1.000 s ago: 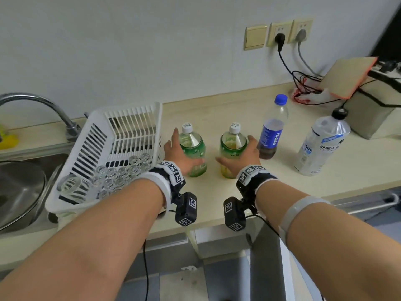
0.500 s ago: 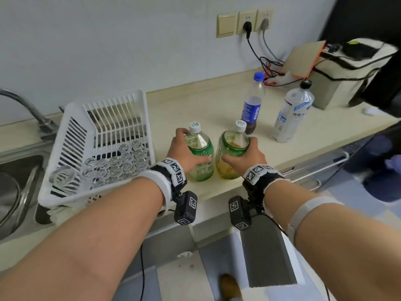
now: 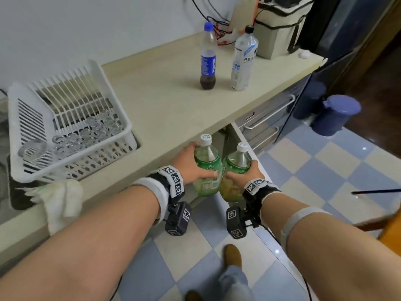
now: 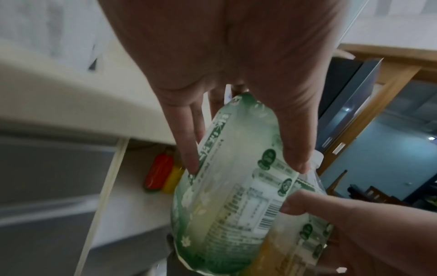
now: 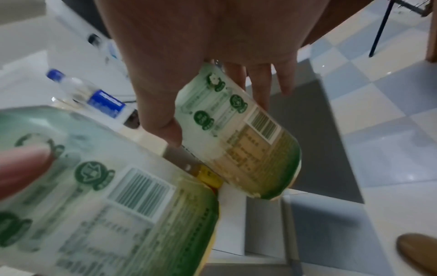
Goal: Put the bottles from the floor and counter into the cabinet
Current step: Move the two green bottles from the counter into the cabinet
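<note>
I had the left hand (image 3: 189,165) wrapped round the left green bottle (image 3: 207,170), thumb on the near side and fingers (image 4: 187,142) curled over the far side of its label. The right hand (image 3: 246,173) gripped the right green bottle (image 3: 235,174) the same way, thumb toward me and fingers (image 5: 260,87) reaching round the other side. Both bottles were off the counter (image 3: 165,101), held just past its front edge, their bodies touching between my two thumbs, white caps tilted away from me.

Beyond my fingertips, under the counter edge, the cabinet (image 4: 144,201) stood open, and from the left wrist view I could see a red and yellow bottle (image 4: 162,171) standing deep inside, well apart from my fingers.

Far beyond the fingers, on the counter, a blue-labelled cola bottle (image 3: 207,59) and a clear water bottle (image 3: 244,59) stood upright near each other. A white dish rack (image 3: 65,124) sat to the left of my left hand.
</note>
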